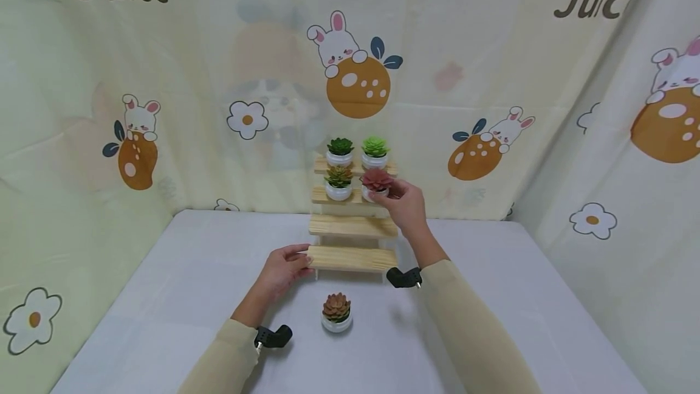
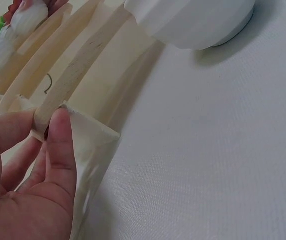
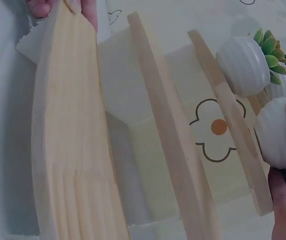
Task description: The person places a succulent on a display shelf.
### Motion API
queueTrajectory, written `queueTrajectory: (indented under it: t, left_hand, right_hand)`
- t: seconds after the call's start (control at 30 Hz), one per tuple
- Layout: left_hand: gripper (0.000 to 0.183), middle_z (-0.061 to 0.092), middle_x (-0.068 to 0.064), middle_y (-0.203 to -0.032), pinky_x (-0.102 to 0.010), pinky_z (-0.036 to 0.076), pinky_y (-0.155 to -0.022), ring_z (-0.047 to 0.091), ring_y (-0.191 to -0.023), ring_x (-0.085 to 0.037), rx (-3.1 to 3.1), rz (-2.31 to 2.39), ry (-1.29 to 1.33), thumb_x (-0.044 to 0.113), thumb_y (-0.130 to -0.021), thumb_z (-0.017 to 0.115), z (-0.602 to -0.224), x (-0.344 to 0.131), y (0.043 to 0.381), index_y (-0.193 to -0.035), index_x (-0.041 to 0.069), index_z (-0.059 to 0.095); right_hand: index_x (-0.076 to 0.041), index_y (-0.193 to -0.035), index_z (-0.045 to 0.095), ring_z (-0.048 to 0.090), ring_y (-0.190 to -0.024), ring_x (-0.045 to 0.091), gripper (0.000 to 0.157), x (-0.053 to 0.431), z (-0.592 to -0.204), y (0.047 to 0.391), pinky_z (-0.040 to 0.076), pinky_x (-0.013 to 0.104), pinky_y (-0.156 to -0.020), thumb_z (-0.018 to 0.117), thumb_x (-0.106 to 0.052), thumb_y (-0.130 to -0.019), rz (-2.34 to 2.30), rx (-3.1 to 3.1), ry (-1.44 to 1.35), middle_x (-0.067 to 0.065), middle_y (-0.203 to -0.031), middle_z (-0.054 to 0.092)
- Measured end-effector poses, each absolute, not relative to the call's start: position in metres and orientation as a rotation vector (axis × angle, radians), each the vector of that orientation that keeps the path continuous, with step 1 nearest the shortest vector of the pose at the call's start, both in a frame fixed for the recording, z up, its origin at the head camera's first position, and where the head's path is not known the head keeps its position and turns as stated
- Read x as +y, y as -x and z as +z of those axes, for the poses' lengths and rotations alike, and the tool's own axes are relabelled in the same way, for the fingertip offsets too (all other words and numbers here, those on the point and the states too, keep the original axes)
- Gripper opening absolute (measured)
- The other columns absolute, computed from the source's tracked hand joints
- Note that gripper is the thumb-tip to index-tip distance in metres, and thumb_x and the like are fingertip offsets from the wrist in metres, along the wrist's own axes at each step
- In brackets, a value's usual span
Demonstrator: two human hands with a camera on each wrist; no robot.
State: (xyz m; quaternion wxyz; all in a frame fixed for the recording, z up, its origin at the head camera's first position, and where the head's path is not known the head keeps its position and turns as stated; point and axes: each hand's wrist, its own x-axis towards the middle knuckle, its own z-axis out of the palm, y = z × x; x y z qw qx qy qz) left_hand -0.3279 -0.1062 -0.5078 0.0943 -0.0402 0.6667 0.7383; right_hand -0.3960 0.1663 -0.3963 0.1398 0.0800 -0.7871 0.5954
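A tiered wooden shelf stand (image 1: 352, 258) rises in steps at the back of the table. My left hand (image 1: 285, 271) pinches the left end of its lowest board (image 2: 77, 72) between thumb and fingers. Up at the second tier from the top, my right hand (image 1: 409, 208) holds a potted red succulent (image 1: 377, 179) by its white ribbed pot (image 3: 281, 135), at the right side of that board. Left of it on the same tier sits a potted green-brown succulent (image 1: 339, 182). A dark green succulent (image 1: 340, 146) and a bright green one (image 1: 375, 148) occupy the top tier.
A brown succulent in a white pot (image 1: 336, 313) stands on the white tabletop (image 1: 465, 315) in front of the stand. Behind and beside the table hangs a printed curtain (image 1: 208, 47). Each wrist carries a small black camera (image 1: 273, 337).
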Motion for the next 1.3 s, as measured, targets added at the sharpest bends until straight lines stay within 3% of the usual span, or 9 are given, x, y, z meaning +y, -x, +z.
queueTrajectory:
  t: [0.33,0.6,0.87,1.1,1.3]
  left_hand:
    - [0.040,0.062,-0.019,-0.112,-0.034,0.059,-0.079,0.066,-0.089,-0.022,1.991,2.186,0.125,0.004,-0.087,0.064,-0.507,-0.105,0.327,-0.126,0.003,0.056]
    - [0.041,0.062,-0.019,-0.112,-0.035,0.058,-0.080,0.066,-0.088,-0.021,2.002,2.171,0.120,0.005,-0.088,0.063,-0.506,-0.105,0.327,-0.128,0.003,0.054]
    - [0.040,0.062,-0.019,-0.111,-0.035,0.059,-0.079,0.066,-0.088,-0.021,2.007,2.170,0.120,0.005,-0.089,0.062,-0.505,-0.105,0.326,-0.128,0.003,0.054]
    - [0.041,0.062,-0.019,-0.111,-0.038,0.058,-0.082,0.066,-0.087,-0.020,2.002,2.184,0.101,0.004,-0.089,0.062,-0.504,-0.105,0.324,-0.128,0.001,0.053]
    - [0.040,0.062,-0.019,-0.111,-0.037,0.058,-0.081,0.066,-0.088,-0.021,2.006,2.190,0.095,0.004,-0.089,0.062,-0.505,-0.104,0.324,-0.128,0.001,0.054]
  right_hand:
    - [-0.015,-0.119,0.065,0.062,-0.105,0.015,0.056,0.163,-0.395,0.402,0.055,0.031,-0.084,0.081,-0.038,-0.070,1.680,-2.321,-0.140,0.005,-0.113,0.068]
    - [-0.016,-0.115,0.068,0.062,-0.095,0.014,0.049,0.157,-0.394,0.399,0.053,0.022,-0.073,0.082,-0.035,-0.071,1.646,-2.304,-0.090,0.004,-0.108,0.070]
    - [-0.017,-0.117,0.067,0.065,-0.098,0.015,0.047,0.156,-0.393,0.396,0.056,0.030,-0.080,0.080,-0.031,-0.074,1.645,-2.312,-0.119,0.004,-0.109,0.069]
    - [-0.016,-0.118,0.065,0.066,-0.098,0.014,0.048,0.156,-0.397,0.396,0.057,0.027,-0.077,0.078,-0.033,-0.075,1.638,-2.314,-0.168,0.004,-0.110,0.069]
    - [-0.016,-0.123,0.062,0.064,-0.104,0.014,0.049,0.157,-0.397,0.391,0.057,0.030,-0.082,0.077,-0.031,-0.078,1.635,-2.323,-0.205,0.005,-0.117,0.066]
